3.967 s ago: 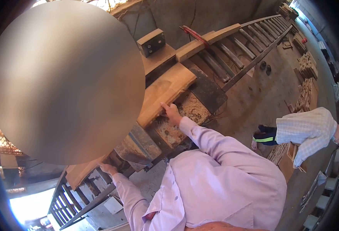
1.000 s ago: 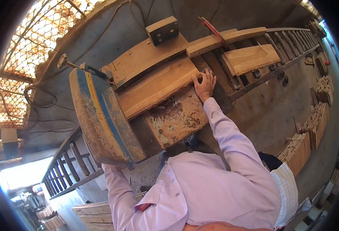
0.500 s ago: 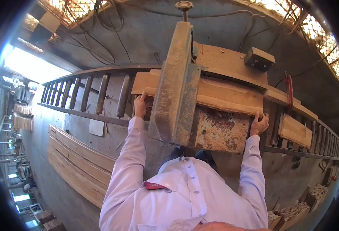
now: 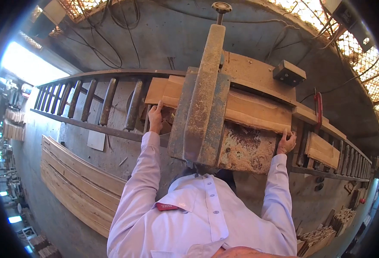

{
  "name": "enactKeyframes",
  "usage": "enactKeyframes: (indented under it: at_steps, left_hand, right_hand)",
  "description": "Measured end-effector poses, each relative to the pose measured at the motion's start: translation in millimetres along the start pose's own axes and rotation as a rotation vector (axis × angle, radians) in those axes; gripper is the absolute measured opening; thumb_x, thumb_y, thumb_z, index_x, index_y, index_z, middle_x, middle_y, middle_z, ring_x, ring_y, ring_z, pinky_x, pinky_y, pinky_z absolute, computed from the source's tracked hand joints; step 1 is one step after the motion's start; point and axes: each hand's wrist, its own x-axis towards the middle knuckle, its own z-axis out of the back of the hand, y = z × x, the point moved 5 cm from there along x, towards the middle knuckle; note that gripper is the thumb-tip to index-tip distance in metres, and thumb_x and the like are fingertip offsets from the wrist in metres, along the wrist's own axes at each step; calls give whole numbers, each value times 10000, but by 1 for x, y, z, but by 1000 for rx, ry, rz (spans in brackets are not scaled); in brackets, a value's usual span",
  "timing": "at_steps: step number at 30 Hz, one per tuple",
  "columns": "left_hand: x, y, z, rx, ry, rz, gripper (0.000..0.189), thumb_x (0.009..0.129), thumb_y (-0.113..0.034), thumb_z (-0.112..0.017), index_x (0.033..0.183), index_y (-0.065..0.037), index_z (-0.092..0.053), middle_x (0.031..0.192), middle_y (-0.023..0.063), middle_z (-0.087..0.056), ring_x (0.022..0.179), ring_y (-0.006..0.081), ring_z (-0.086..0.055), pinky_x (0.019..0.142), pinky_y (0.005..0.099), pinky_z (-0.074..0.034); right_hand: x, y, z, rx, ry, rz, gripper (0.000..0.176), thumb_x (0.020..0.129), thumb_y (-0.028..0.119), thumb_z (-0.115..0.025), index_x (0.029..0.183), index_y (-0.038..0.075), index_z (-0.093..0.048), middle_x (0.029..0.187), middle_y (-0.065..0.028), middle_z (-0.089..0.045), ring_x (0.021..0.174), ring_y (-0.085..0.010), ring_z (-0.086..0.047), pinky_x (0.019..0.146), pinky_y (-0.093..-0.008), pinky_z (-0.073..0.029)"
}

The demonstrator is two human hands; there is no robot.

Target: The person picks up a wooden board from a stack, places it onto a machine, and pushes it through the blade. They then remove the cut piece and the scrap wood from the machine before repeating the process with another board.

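Observation:
A light brown wooden board (image 4: 258, 111) lies across the machine table, its middle hidden behind the upright machine arm (image 4: 203, 90). At the left, my left hand (image 4: 155, 119) holds the near edge of the wood, index finger stretched onto its face and the other fingers bent below. Toward the right end, my right hand (image 4: 286, 143) has curled fingers at the board's near corner. On the left side of the arm, the wood shows as overlapping pieces. Sawdust covers the rusty table plate (image 4: 246, 148) between my hands.
Roller tracks (image 4: 108, 101) run out to both sides. A short plank (image 4: 323, 150) rests on the right rollers. A red clamp (image 4: 318, 112) and a dark control box (image 4: 289, 73) sit beyond the board. Long planks (image 4: 80, 180) are stacked at the left.
The camera view has shifted slightly, so the machine arm appears farther right and at a different angle. Both hands stay at the board's edge, with little visible movement.

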Motion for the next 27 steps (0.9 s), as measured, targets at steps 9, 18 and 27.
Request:
enactKeyframes:
  at_steps: [9,18,27]
  left_hand:
    - [1,1,0,-3,-17,18,364,918,-378,-733,876,-30,-631,866,66,-685,728,145,-672,614,315,-559]
    - [-12,-12,-10,25,0,1,365,935,-349,-710,917,11,-650,880,82,-684,744,185,-675,641,338,-560]
    - [57,56,29,415,-87,-250,459,938,-461,-670,993,-6,-698,732,120,-625,619,211,-546,555,385,-442]
  right_hand:
    - [0,0,2,-5,-27,12,694,888,662,-576,1226,60,-649,1462,-122,-515,1408,-287,-407,1201,-508,-190]
    - [2,-2,3,-18,-57,34,659,886,642,-591,1194,64,-668,1418,-118,-557,1378,-284,-447,1173,-521,-239]
    - [8,-18,-14,1040,220,139,464,990,384,-617,1193,-33,-639,1197,-119,-648,1063,-218,-605,951,-364,-484]
